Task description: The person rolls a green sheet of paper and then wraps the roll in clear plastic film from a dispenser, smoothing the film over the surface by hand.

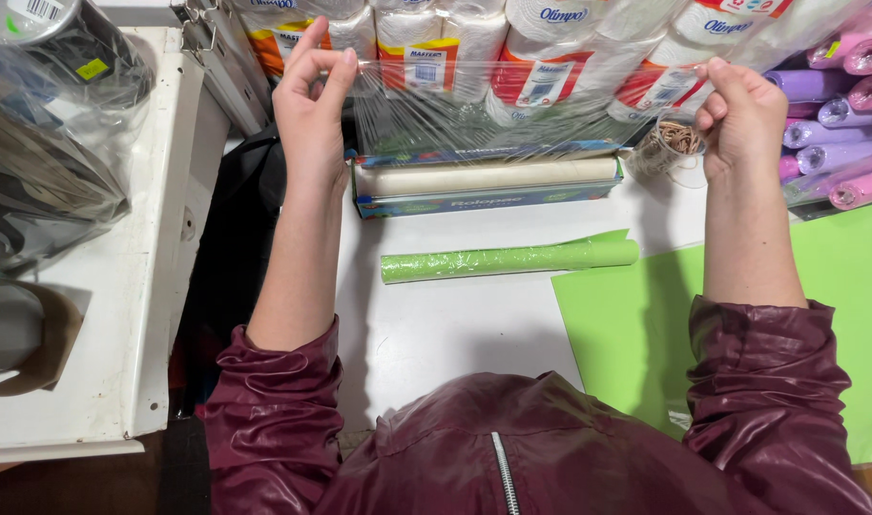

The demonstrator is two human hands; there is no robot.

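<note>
Stretching across the upper middle of the view, a sheet of clear cling film is pinched at its left corner by the left hand and at its right corner by the right hand, both raised above the table. At far left, crumpled clear plastic bags lie on a white side surface, with a dark gap between its edge and the white table. The film rises from its roll in an open dispenser box, lying crosswise between the forearms. Just in front lies a wrapped green paper roll, with bare tabletop nearer the person. Packs of paper rolls close off the far edge. A small clear cup of rubber bands stands beside the box's right end. Green paper sheets cover the table's right side; pink and purple wrapped rolls are stacked at far right.
</note>
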